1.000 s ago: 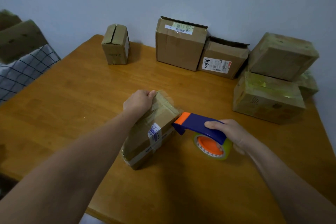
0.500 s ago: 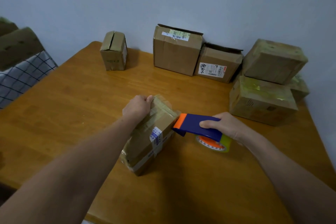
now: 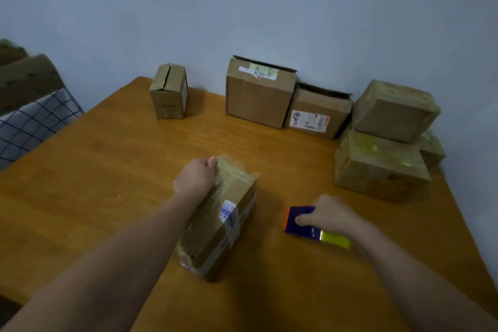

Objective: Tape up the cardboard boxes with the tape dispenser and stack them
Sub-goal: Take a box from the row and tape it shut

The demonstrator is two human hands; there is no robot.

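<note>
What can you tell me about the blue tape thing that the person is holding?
The tape dispenser has a dark blue body, plastic by its look, with an orange front end facing the taped box. A shiny yellowish roll of tape shows at its rear. The right hand grips it from above, hiding much of it. It is low over the wooden table, beside the box and apart from it. Whether it rests on the table is unclear.

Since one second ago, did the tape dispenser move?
Yes. The tape dispenser, in the right hand, moved right, off the taped box it touched before; bare table now separates them.
</note>
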